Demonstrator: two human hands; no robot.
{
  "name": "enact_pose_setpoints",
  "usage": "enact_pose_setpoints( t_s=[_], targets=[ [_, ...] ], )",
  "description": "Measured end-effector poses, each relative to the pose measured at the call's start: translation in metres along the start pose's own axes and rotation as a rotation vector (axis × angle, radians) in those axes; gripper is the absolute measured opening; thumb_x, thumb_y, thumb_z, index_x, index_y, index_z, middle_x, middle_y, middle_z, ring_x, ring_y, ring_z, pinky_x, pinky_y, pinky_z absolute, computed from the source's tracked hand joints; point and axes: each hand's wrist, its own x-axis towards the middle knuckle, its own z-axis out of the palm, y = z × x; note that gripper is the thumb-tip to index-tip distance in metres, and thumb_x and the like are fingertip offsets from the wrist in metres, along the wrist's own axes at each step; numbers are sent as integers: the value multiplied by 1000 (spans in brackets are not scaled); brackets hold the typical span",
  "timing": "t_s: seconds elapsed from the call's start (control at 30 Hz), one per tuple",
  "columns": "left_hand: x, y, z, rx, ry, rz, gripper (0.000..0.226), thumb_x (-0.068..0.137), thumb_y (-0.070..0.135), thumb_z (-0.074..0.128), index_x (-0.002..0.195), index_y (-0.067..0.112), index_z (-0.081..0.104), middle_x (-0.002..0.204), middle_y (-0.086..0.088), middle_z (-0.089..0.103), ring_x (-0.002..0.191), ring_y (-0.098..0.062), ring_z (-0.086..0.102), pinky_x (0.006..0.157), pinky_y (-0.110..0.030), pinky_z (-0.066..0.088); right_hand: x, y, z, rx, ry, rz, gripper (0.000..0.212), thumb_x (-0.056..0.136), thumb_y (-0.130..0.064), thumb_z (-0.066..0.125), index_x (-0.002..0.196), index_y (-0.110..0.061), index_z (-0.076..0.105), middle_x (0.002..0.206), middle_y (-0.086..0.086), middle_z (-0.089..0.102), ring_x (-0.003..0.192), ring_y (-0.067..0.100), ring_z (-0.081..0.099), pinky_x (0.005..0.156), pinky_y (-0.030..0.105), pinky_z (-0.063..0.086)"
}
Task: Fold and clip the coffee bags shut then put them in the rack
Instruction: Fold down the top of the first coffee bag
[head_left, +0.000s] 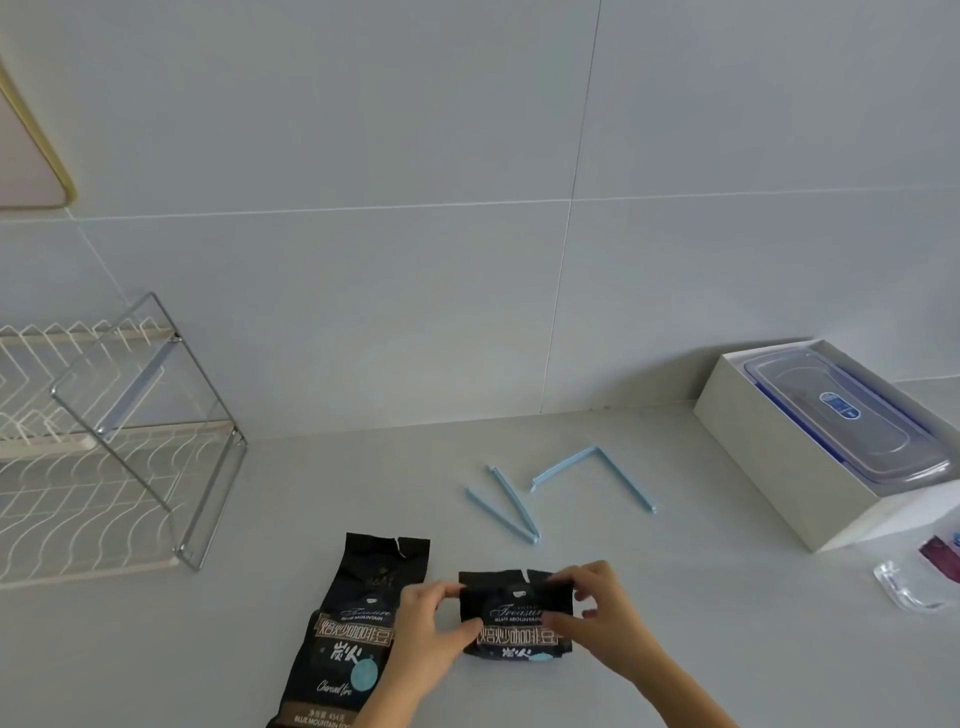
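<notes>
Two black coffee bags lie on the grey counter near me. The right bag (517, 616) has its top edge partly folded over; my left hand (434, 626) pinches its left side and my right hand (592, 605) pinches its right top corner. The left bag (358, 629) lies flat and unfolded, its torn top pointing away from me. Behind the bags rest two light-blue sealing clips, both hinged open: a narrow V-shaped clip (511, 506) and a wider right-angled clip (592, 470). The wire rack (119, 457) stands at the left against the wall.
A white box (789, 467) holding a clear lidded container (852, 415) sits at the back right. A clear plastic packet (919, 582) lies at the right edge. The tiled wall runs behind the counter.
</notes>
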Motion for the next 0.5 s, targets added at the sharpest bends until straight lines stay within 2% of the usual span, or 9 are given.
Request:
enact_pose_setpoints(
  t_s=[0.07, 0.13, 0.2, 0.27, 0.33, 0.4, 0.5],
  targets=[
    [0, -8, 0, -12, 3, -7, 31, 76, 13, 73, 84, 36, 56, 114, 1, 42, 110, -13, 45, 106, -30, 31, 1, 2, 0, 8, 8, 24, 31, 70, -17, 79, 81, -39, 60, 105, -6, 48, 98, 8, 51, 74, 19, 43],
    [1, -12, 0, -53, 19, 30, 19, 77, 13, 72, 83, 28, 61, 114, 6, 50, 112, -9, 47, 105, -30, 32, 0, 2, 2, 16, 33, -10, 28, 70, -14, 79, 75, -36, 62, 104, -10, 56, 98, 8, 56, 79, 26, 47],
    [1, -12, 0, -92, 13, 64, 8, 81, 13, 68, 83, 20, 64, 107, 13, 61, 108, -6, 54, 101, -32, 38, -1, -1, 2, 18, 48, -42, 22, 73, -11, 76, 74, -31, 64, 94, -8, 66, 92, 12, 62, 84, 33, 51],
    [-1, -11, 1, -118, 35, 114, 6, 84, 14, 65, 86, 19, 66, 93, 7, 69, 96, -7, 61, 97, -38, 45, -1, -5, 2, 36, 65, -49, 17, 77, -13, 73, 68, -25, 64, 78, -4, 68, 84, 17, 63, 83, 36, 53],
    [-4, -10, 3, -155, 119, 175, 11, 85, 11, 63, 89, 21, 66, 88, 1, 71, 89, -11, 64, 92, -41, 50, -1, -7, 2, 28, 81, -58, 21, 81, -20, 70, 63, -28, 62, 71, -5, 66, 82, 17, 62, 83, 33, 51],
    [-6, -10, 4, -198, 153, 171, 12, 86, 10, 62, 91, 21, 65, 92, 2, 71, 91, -13, 65, 91, -44, 51, 0, -9, 5, 19, 60, -58, 19, 84, -24, 67, 65, -24, 63, 72, -8, 66, 82, 13, 61, 83, 28, 48],
    [-2, -15, 4, -158, 45, 26, 27, 85, 16, 63, 112, 17, 59, 112, 1, 64, 110, -14, 56, 104, -44, 41, 0, -12, 10, 0, 7, -47, 25, 87, -25, 64, 62, -22, 61, 66, -10, 64, 67, -4, 56, 70, 14, 43]
  ],
)
